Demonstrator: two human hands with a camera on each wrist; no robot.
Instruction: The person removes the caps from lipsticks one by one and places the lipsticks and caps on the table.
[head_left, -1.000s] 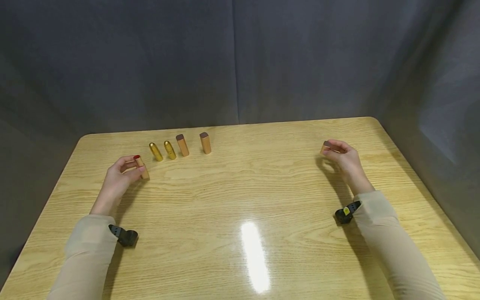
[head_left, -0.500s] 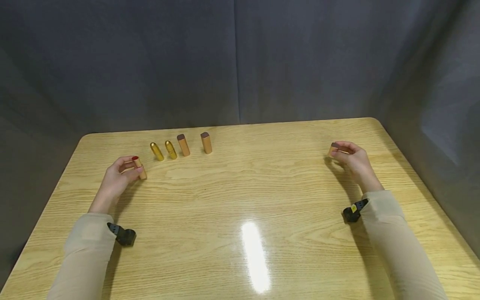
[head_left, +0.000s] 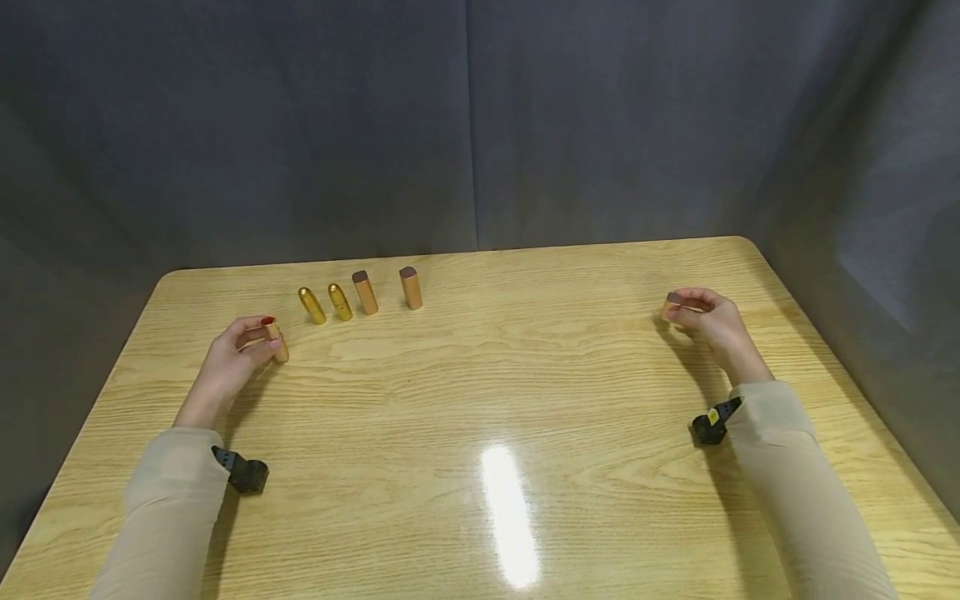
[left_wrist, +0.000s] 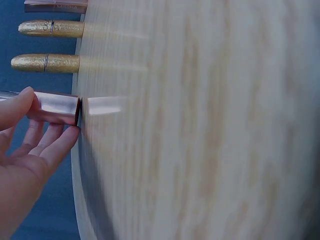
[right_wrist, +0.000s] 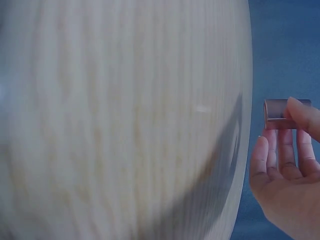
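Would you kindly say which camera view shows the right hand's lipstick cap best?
The right wrist view: the lipstick cap looks largest there, pinched by the right hand, its rim visible. The head view shows it small, dark top up; the left wrist view misses it.

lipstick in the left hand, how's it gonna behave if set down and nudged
The lipstick would probably tip fairly easily, being tall and narrow. It likely wouldn't roll far, since its sides look flattened. Its glossy, metallic-looking casing seems stiff and perhaps slippery.
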